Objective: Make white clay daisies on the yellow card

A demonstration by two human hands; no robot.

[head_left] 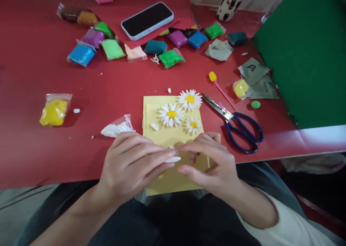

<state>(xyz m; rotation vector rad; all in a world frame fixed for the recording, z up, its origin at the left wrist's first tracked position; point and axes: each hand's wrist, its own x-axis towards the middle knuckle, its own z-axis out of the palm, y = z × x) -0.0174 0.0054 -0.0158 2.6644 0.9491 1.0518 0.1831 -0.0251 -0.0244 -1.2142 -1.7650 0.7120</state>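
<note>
The left hand (129, 166) pinches a slim white petal (173, 159) between thumb and fingers, the petal's tip pointing toward the right hand (213, 159). The right hand is spread, thumb and fingers apart, gripping nothing. Under both hands lies a yellow sheet (162, 186), partly covered by them. Just beyond the fingers, three white daisies (171, 114) with yellow centres rest on the sheet, a small white lump (154, 126) near them on the left-hand side. Just past the right hand, scissors (227, 115) lie on the red surface (32, 148), handles nearest the hand; beyond them is a pink stick (224, 94) with a yellow head. Farther out to the right hand's right, a large green board (302, 58) takes up that side.

A clear bag (117, 127) with white contents lies just beyond the left hand, partly hidden by it. Well to that hand's left is a bag of yellow clay (54, 112); past the scissors, a paler yellow packet (240, 88). Far beyond both hands spread clear packets (82, 54) of blue, purple, green and peach, a phone (147, 21) lying among them on a red sheet (180, 8). A spotted container (233, 3) stands behind, contents unseen.
</note>
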